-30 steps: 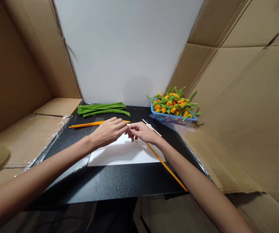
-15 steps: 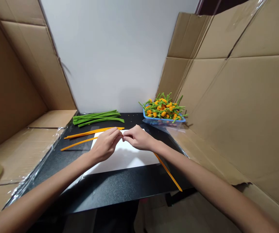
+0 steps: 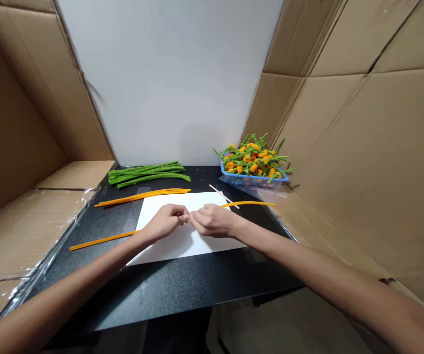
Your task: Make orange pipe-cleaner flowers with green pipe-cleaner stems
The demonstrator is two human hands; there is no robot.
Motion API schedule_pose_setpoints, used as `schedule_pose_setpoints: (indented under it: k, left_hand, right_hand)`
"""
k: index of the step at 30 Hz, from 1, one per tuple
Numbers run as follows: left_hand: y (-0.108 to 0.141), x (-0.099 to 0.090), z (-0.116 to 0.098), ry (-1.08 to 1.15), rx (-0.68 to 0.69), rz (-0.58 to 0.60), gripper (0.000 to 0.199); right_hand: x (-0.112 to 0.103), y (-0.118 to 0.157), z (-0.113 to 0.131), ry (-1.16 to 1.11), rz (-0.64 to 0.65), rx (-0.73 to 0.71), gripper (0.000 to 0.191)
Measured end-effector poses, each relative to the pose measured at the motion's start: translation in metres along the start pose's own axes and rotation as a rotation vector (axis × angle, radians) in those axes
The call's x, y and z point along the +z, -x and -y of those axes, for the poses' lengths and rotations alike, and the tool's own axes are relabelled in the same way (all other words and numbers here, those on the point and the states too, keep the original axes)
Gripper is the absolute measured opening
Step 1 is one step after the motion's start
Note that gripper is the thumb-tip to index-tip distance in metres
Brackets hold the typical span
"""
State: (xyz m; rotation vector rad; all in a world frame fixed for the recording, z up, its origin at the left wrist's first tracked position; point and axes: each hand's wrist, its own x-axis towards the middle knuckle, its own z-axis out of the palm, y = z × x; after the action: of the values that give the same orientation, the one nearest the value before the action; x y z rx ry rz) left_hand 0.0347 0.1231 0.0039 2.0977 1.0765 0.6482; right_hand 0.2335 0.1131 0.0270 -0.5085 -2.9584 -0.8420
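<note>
A flower basket (image 3: pixel 252 181) sits right of the chenille stems (image 3: pixel 147 174), behind the paper (image 3: pixel 193 248)

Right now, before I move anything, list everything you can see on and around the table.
speckled black tabletop: one, black, under everything listed here
rectangular paper sheet: one, white, mid-table
fuzzy pipe cleaners: about two, orange, behind the paper
fuzzy pipe cleaner ends: two, orange, either side of the hands
slim wooden stick: one, pale, across the paper's far right corner
fuzzy stem bundle: one, green, back left
plastic basket: one, blue, back right, holding orange-and-green flowers
cardboard panels: several, brown, both sides
left hand: one, over the paper
right hand: one, touching the left
</note>
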Motion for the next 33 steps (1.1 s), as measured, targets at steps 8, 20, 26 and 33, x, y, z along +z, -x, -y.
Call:
schedule_pose_setpoints:
  k: [8,20,26,33]
  left_hand:
    - [0.006,-0.033,0.032,-0.728,0.26,-0.107,0.023]
    - [0.014,-0.061,0.063,-0.767,0.199,-0.36,0.031]
    - [0.011,-0.064,0.074,-0.726,0.23,-0.45,0.028]
    - [0.01,-0.07,0.086,-0.502,0.178,-0.52,0.023]
  right_hand:
    - [0.014,0.037,-0.026,-0.195,0.247,0.483,0.028]
    - [0.073,0.057,-0.069,-0.332,0.071,0.923,0.036]
    - [0.08,0.067,-0.069,-0.344,0.074,0.96,0.029]
    - [0.07,0.063,-0.064,-0.361,-0.137,0.964,0.026]
